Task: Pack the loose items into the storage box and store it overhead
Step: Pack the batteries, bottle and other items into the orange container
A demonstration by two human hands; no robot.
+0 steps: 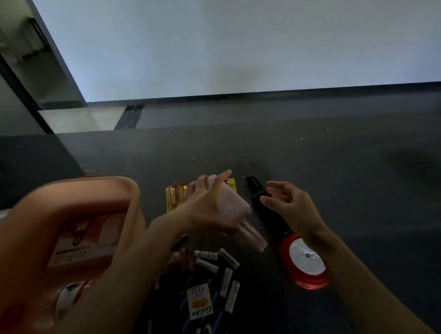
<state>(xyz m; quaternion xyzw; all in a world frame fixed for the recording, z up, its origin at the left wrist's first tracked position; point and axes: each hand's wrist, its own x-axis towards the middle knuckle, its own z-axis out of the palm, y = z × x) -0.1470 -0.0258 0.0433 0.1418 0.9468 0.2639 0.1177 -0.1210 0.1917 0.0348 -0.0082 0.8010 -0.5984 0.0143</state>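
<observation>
A salmon-pink storage box (70, 192) stands open at the left on the dark floor, with a white-and-orange carton (83, 248) and a tape roll (68, 297) inside. My left hand (203, 206) is shut on a pale pink pouch (234, 212) held just above the floor, right of the box. My right hand (290, 206) hovers open beside it, fingers apart, over a black tool (256, 190). Yellow battery packs (173, 197) lie behind my left hand. Several white batteries (227, 271) and a red ribbon spool (306, 262) lie near me.
A dark snack packet with a "Golden" label (199, 303) lies among the batteries. A pale wall (233, 38) with a dark skirting rises beyond the floor. A glass door with a black frame (17, 70) stands at the left.
</observation>
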